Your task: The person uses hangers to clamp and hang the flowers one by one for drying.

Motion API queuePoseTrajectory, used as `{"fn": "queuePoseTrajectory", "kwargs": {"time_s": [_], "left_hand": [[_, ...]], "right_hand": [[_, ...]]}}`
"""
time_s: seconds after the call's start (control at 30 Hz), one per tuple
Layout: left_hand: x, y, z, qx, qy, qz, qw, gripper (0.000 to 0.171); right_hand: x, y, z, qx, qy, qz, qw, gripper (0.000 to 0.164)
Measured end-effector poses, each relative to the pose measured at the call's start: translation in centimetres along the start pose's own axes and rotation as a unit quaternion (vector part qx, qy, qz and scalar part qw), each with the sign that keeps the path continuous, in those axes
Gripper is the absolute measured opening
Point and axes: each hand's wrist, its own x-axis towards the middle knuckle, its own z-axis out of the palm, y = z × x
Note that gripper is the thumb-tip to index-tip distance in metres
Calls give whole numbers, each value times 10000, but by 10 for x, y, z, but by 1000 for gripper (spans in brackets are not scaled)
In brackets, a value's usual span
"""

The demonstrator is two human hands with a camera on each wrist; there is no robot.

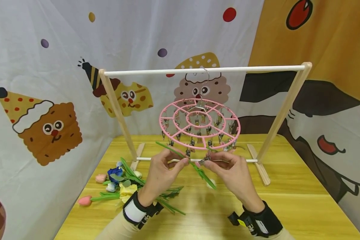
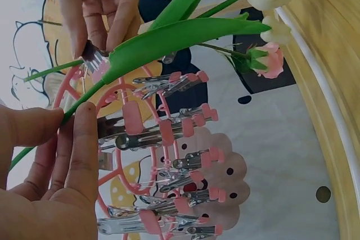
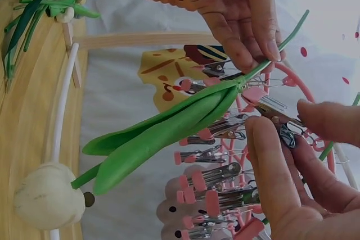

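Observation:
Under the near rim of a round pink clip hanger (image 1: 204, 142), both hands meet at a white artificial tulip (image 3: 48, 200) with long green leaves (image 3: 163, 139). My left hand (image 1: 163, 173) pinches its green stem (image 2: 84, 99) between thumb and fingers. A metal clip (image 3: 275, 115) with pink tips is pinched in my right hand (image 1: 235, 175), its tips right at the stem where the leaves begin. The tulip points down toward the table. Beyond the right hand in the left wrist view, a pink rose (image 2: 273, 61) hangs head down.
The hanger hooks over the white bar (image 1: 156, 71) of a wooden stand (image 1: 117, 106). Several other metal clips (image 2: 146, 139) dangle around it. On the table (image 1: 204, 213) at left lies a pile of artificial flowers, with a blue one (image 1: 115, 174) and a yellow one (image 1: 127, 190).

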Motion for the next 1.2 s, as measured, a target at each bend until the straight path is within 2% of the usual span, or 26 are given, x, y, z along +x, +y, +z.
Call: {"fn": "queuePoseTrajectory", "kwargs": {"time_s": [0.2, 0.3, 0.47, 0.63, 1.03, 1.2], "left_hand": [[0, 0, -1, 22, 29, -67, 10000, 14], [1, 0, -1, 5, 41, -175, 9998, 14], [2, 0, 0, -38, 14, -137, 9999, 14], [4, 0, 2, -81, -5, -218, 9997, 14], [6, 1, 10, -267, -122, -116, 9995, 16], [6, 1, 12, -232, -129, -135, 9996, 16]], "right_hand": [[1, 7, 1, -88, 295, -418, 9987, 22], [1, 11, 1, -130, 475, -756, 9959, 19], [3, 14, 2, 8, 721, -1187, 9903, 15], [5, 13, 4, 135, 847, -1133, 9899, 13], [9, 12, 5, 374, 612, -947, 9929, 10], [9, 12, 6, 263, 534, -971, 9935, 10]]}}
